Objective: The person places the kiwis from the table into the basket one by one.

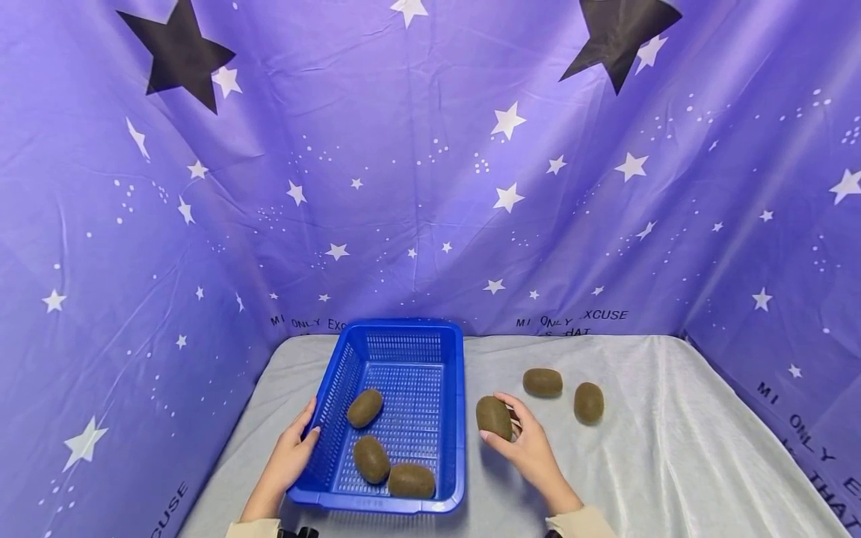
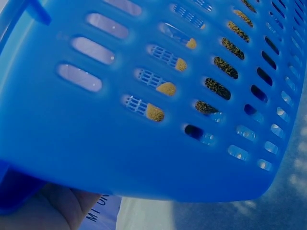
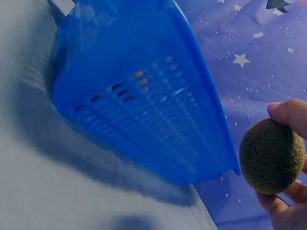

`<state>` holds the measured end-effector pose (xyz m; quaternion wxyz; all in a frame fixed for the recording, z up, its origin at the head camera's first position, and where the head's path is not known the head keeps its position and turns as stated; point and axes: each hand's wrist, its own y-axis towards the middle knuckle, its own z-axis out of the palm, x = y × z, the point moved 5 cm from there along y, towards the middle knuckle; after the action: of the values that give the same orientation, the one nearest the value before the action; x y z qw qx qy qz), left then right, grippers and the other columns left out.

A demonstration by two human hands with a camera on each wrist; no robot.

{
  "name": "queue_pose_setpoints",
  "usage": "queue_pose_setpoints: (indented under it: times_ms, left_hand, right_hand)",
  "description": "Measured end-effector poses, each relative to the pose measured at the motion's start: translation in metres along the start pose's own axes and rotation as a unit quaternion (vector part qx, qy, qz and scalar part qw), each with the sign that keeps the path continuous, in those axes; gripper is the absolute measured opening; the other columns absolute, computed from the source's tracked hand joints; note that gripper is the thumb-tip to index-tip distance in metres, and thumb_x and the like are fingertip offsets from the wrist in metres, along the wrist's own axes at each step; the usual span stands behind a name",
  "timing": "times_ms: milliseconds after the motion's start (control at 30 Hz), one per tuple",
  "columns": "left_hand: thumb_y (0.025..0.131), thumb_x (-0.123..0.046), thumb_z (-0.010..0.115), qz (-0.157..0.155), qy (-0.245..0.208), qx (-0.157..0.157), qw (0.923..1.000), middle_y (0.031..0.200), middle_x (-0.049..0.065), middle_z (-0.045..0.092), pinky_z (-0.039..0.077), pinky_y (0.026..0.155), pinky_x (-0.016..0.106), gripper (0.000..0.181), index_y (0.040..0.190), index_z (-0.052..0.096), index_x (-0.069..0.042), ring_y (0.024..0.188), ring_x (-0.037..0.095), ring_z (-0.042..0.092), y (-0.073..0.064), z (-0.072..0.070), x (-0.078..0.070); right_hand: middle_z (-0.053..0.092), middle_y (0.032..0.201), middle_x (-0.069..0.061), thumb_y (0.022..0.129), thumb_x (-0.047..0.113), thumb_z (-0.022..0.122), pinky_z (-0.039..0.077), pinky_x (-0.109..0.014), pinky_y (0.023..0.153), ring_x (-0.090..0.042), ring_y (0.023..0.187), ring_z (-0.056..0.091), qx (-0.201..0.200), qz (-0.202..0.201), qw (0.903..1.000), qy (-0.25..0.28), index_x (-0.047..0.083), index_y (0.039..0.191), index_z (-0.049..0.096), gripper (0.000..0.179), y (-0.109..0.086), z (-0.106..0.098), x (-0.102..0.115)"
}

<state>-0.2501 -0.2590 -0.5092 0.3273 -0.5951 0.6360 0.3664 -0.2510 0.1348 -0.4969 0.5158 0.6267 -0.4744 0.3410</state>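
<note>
A blue plastic basket (image 1: 410, 377) with slotted walls stands on the cloth-covered table. My left hand (image 1: 288, 454) grips its left rim, thumb on top and the other fingers along the outer side. Three brown, fuzzy kiwis lie in the basket: one kiwi (image 1: 365, 408) by the left wall, another (image 1: 371, 459) nearer me, and a third (image 1: 412, 480) in the near right part. To the right of the basket, my right hand (image 1: 534, 452) holds a kiwi (image 3: 271, 155) between thumb and fingers, raised above the table in the right wrist view.
Two more kiwis lie on the table beyond my right hand: one kiwi (image 1: 542, 382) on its side and another (image 1: 589, 403) farther right. Pale grey cloth (image 1: 673, 448) covers the table. A purple curtain (image 1: 417, 224) with stars encloses the back and both sides.
</note>
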Motion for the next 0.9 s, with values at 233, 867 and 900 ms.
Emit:
queue_pose_setpoints:
  times_ms: [233,867,900]
  left_hand:
    - [0.096,-0.001,0.044,0.002,-0.002,-0.007,1.0,0.15,0.029,0.021,0.016,0.11,0.055,0.055,0.146,0.022,0.007,0.138,0.044,0.019,0.001,-0.001,0.002]
    - [0.096,-0.002,0.046,0.011,0.001,-0.011,0.9999,0.149,0.027,0.024,0.018,0.109,0.048,0.055,0.146,0.025,0.005,0.138,0.042,0.021,0.0,-0.001,0.002]
    - [0.096,-0.003,0.046,0.015,0.001,-0.012,0.9998,0.149,0.028,0.025,0.019,0.109,0.05,0.055,0.146,0.025,0.005,0.137,0.043,0.021,-0.001,-0.001,0.002]
  right_hand:
    - [0.057,0.123,-0.014,0.07,0.004,0.08,0.05,-0.028,0.088,-0.022,0.102,0.057,0.012,0.009,0.9997,0.018,0.002,0.127,0.054,0.062,0.003,0.018,0.014]
    - [0.058,0.122,-0.015,0.069,-0.002,0.079,0.05,-0.033,0.088,-0.027,0.102,0.057,0.036,-0.005,0.9988,0.034,-0.002,0.127,0.053,0.064,0.009,0.046,0.031]
    - [0.059,0.121,-0.016,0.069,-0.002,0.079,0.051,-0.034,0.087,-0.029,0.101,0.057,0.038,-0.008,0.9986,0.035,-0.003,0.127,0.053,0.063,0.009,0.047,0.036]
